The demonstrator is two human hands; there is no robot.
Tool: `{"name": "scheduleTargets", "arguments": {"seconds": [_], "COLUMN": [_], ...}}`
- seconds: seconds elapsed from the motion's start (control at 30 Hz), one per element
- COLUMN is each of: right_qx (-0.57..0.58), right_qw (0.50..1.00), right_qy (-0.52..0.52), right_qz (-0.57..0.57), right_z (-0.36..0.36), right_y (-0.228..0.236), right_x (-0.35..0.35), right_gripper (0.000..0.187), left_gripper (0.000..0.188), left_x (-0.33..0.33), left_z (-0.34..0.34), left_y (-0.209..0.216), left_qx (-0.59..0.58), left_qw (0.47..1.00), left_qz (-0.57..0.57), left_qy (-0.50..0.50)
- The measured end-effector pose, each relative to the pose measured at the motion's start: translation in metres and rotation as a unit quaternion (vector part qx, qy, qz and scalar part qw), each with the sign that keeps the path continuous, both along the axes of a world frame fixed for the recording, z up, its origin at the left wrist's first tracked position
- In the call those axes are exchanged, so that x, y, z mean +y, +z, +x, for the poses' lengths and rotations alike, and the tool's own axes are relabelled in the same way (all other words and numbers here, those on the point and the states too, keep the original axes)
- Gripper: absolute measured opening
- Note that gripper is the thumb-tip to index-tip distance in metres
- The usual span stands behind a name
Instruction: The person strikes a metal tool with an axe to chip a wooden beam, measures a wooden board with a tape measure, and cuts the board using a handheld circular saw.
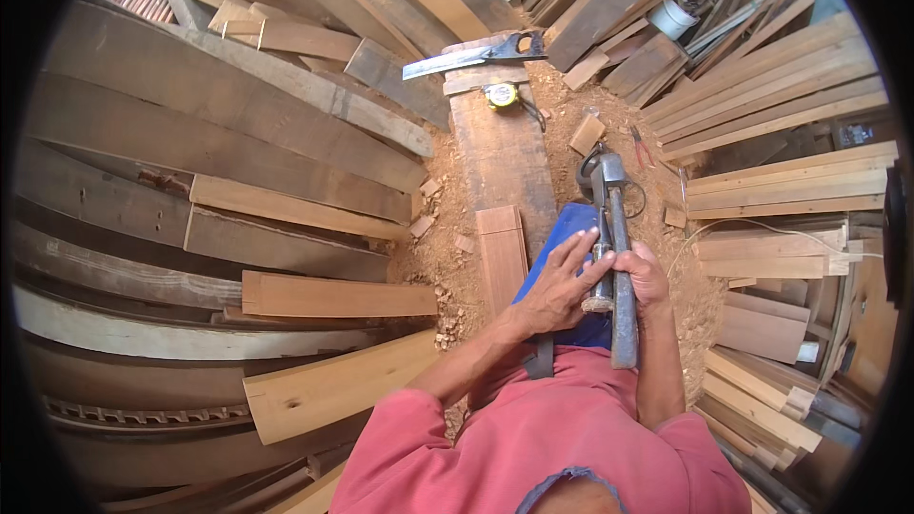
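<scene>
The head view shows you over a narrow wooden counter [495, 152], with both hands just past its right edge, above blue cloth [571, 228]. Your right hand [647, 276] has its fingers clamped on the hammer [623, 309], around the middle of the handle. The hammer's head points away from you, toward the counter's far end, and the handle's butt comes back to your pink shirt [562, 409]. Your left hand [564, 281] lies with its fingers slanted across the rod [598, 301], a slim tool beside the hammer and nearly in line with it. You cannot tell from here whether those fingers close around the rod underneath. A dark ring [636, 198] shows near the hammer's head.

Along the counter's left edge, nearer you, lies a reddish board [502, 257]. At the far end you have the saw [457, 62], lying crosswise, its blade reaching past the left edge and its dark handle at the right corner. Just nearer you, a strip [466, 86] lies across the counter, with the yellow tape [500, 95] against it.

Beyond the right edge, on the dusty floor [700, 309], are a block [587, 133] and red-handled pliers [643, 146]. Stacked planks [228, 114] line both sides.
</scene>
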State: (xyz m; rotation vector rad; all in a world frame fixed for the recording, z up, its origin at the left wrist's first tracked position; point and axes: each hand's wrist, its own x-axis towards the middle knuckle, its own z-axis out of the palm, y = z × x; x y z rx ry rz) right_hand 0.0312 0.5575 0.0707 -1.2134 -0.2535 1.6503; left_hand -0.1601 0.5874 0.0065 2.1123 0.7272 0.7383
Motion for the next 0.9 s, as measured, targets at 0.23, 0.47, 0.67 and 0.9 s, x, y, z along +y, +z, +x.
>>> {"name": "scheduleTargets", "arguments": {"seconds": [0.23,0.47,0.67,0.9], "right_qx": [-0.032,-0.236,-0.268,-0.275], "right_qw": [0.997,0.958,0.935,0.945], "right_qy": [0.071,0.137,0.003,0.022], "right_qz": [0.017,0.081,0.231,0.177], "right_z": [-0.01,-0.015,-0.028,-0.022], "right_y": [0.002,0.038,0.046,0.027], "right_x": [0.046,0.117,0.161,0.201], "right_gripper": [0.044,0.057,0.042,0.037], "left_gripper": [0.057,0.013,0.019,0.026], "left_x": [0.066,0.194,0.251,0.257], "left_z": [-0.017,-0.048,-0.047,-0.05], "left_y": [0.041,0.027,-0.049,-0.086], "left_qx": [-0.112,-0.319,-0.298,-0.25], "left_qw": [0.99,0.878,0.827,0.798], "left_qz": [0.068,-0.275,-0.355,-0.393], "left_qy": [-0.051,0.227,0.318,0.382]}}
